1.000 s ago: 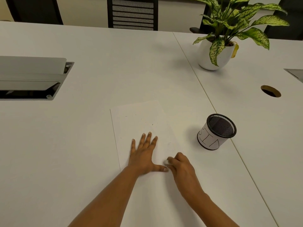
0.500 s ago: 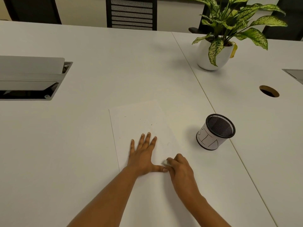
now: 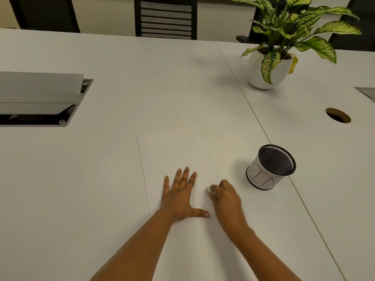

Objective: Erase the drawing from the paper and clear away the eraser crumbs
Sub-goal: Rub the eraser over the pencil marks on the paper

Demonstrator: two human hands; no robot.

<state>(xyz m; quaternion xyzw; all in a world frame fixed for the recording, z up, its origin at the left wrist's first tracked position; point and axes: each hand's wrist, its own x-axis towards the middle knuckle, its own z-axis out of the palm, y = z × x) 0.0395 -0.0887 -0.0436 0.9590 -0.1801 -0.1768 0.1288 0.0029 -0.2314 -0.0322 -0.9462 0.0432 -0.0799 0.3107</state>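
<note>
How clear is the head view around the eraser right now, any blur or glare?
Head view: the right hand and eraser look slightly smeared; the left hand on the paper is sharp; light is dim and warm, no glare.

I am counting 1 sheet of paper point(image 3: 172, 151), 1 eraser point(image 3: 210, 190) and my 2 hands, the left hand point(image 3: 180, 196) and the right hand point(image 3: 226, 198). Beyond them I am seeing 1 mesh pen cup point(image 3: 269, 169), 1 potted plant point(image 3: 265, 72), 1 round cable hole point(image 3: 337, 115) and 2 cable hatches, the left hatch point(image 3: 40, 98) and the right hatch point(image 3: 366, 93). The eraser crumbs point(image 3: 190, 157) are proving too small to count.
</note>
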